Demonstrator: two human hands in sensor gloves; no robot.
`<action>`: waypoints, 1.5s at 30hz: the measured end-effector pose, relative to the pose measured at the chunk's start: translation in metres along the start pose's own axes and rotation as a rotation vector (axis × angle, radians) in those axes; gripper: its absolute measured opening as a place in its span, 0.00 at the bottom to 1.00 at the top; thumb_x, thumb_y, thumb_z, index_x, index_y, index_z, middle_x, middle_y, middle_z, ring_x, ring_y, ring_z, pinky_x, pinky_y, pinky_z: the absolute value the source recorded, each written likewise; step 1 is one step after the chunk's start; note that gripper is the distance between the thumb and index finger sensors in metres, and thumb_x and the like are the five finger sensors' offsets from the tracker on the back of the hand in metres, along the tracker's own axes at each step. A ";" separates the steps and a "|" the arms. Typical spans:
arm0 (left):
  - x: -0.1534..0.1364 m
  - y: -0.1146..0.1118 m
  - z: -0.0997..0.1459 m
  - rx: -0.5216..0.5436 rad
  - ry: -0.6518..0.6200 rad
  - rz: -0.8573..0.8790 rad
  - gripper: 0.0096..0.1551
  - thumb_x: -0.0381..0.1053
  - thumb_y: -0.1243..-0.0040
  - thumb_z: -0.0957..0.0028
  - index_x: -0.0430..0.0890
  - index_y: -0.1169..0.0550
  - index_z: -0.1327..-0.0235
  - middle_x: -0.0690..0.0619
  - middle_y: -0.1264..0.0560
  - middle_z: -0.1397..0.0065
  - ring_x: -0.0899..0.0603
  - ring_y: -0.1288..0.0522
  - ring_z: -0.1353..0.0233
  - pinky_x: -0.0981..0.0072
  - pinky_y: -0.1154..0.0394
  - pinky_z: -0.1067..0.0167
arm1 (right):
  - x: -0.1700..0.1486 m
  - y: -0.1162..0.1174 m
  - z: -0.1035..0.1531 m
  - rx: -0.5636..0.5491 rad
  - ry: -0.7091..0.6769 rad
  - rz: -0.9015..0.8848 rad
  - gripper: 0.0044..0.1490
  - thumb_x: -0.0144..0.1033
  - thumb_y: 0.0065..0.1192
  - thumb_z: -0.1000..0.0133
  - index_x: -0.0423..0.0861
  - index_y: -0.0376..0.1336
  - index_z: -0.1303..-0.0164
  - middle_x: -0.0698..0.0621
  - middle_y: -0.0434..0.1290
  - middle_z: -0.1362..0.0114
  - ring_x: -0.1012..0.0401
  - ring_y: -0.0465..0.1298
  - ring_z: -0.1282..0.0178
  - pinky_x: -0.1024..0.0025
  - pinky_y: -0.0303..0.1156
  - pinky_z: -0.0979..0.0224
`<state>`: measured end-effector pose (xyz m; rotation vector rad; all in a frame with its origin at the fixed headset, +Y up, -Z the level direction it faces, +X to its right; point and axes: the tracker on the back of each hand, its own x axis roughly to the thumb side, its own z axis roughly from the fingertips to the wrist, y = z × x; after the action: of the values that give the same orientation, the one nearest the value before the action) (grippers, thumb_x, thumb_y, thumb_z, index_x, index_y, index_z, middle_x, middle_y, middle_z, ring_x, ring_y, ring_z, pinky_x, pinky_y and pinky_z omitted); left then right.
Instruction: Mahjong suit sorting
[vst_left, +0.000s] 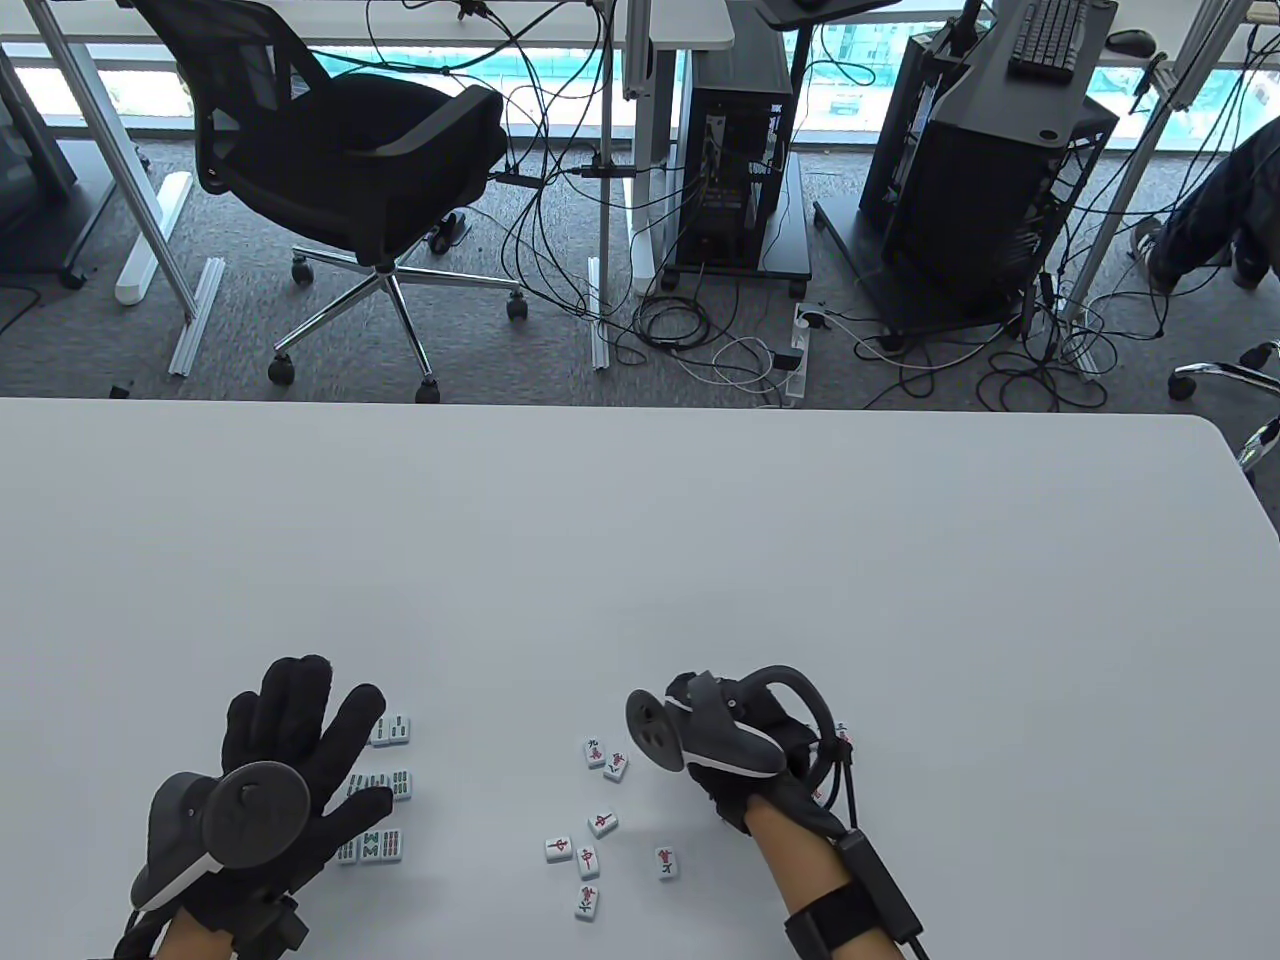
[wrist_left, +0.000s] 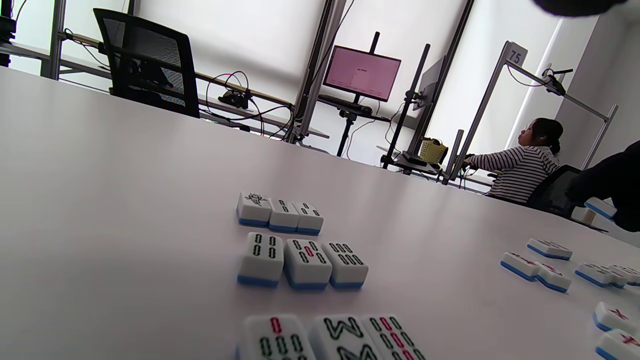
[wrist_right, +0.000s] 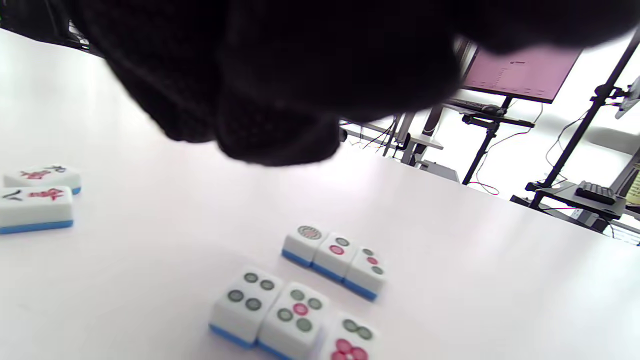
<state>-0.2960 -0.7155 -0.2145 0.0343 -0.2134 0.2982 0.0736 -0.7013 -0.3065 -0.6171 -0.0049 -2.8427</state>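
Under the flat, spread left hand (vst_left: 290, 745), bamboo tiles (wrist_left: 302, 262) are kept in rows by suit; the right hand (vst_left: 745, 745) is curled, its hold unclear.

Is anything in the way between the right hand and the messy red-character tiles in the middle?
Nothing visible: in the table view only bare table lies between the right hand and the loose red-character tiles.

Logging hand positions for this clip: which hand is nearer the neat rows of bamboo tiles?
Left. The left hand hovers directly over the bamboo tiles, partly covering them; the right hand is well off to their right, beyond the scattered character tiles.
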 end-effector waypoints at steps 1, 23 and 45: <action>0.000 0.000 0.000 0.000 0.000 -0.001 0.50 0.78 0.53 0.59 0.66 0.52 0.23 0.65 0.75 0.21 0.49 0.76 0.16 0.41 0.72 0.22 | -0.009 -0.001 0.006 0.006 0.020 0.007 0.37 0.41 0.72 0.59 0.40 0.68 0.40 0.52 0.83 0.66 0.64 0.79 0.80 0.71 0.78 0.73; 0.002 -0.004 -0.001 -0.038 0.012 -0.017 0.50 0.78 0.53 0.59 0.66 0.52 0.23 0.65 0.75 0.21 0.49 0.76 0.16 0.41 0.72 0.22 | -0.070 0.080 0.069 0.175 0.192 -0.010 0.37 0.40 0.71 0.58 0.39 0.67 0.39 0.52 0.82 0.65 0.64 0.79 0.79 0.70 0.79 0.72; 0.002 -0.006 -0.003 -0.047 0.011 -0.018 0.50 0.78 0.53 0.59 0.66 0.52 0.23 0.65 0.75 0.21 0.49 0.76 0.16 0.41 0.72 0.22 | -0.041 0.020 0.043 0.067 0.153 -0.226 0.40 0.44 0.67 0.54 0.39 0.64 0.33 0.49 0.83 0.63 0.62 0.79 0.77 0.68 0.78 0.71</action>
<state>-0.2915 -0.7206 -0.2170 -0.0119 -0.2088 0.2755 0.1320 -0.7088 -0.2847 -0.4065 -0.1521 -3.0862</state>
